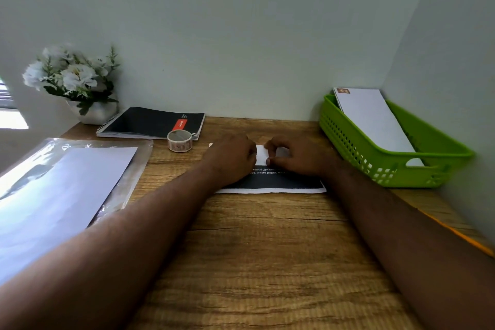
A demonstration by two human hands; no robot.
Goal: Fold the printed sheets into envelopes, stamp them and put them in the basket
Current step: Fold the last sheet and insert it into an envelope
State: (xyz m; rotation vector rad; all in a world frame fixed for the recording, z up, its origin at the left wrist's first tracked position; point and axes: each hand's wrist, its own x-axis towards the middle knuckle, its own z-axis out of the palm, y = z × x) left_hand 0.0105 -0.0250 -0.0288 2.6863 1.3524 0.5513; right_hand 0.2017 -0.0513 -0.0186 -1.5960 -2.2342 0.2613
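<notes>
Across the whole lower view runs a wooden bench (267,249), set into a pale corner of two walls. On its left side lies a stack of white sheets (61,190) on a clear plastic sleeve. At the right, close to the side wall, sits a green basket (356,153) with a finished white envelope (375,123) leaning inside it, a small stamp at its top corner. Against the back wall are a pot of white flowers (72,80) and, just beside it, a black spiral notebook (150,123). Near the middle, the printed sheet (270,182) lies flat on the bench, its dark printed part toward the person and a white folded part farther away. Both hands rest on that fold: the left hand (231,157) presses down on it with curled fingers, and the right hand (292,155) pinches its edge between thumb and fingertips. A small roll of stamps (180,140) stands in front of the notebook.
</notes>
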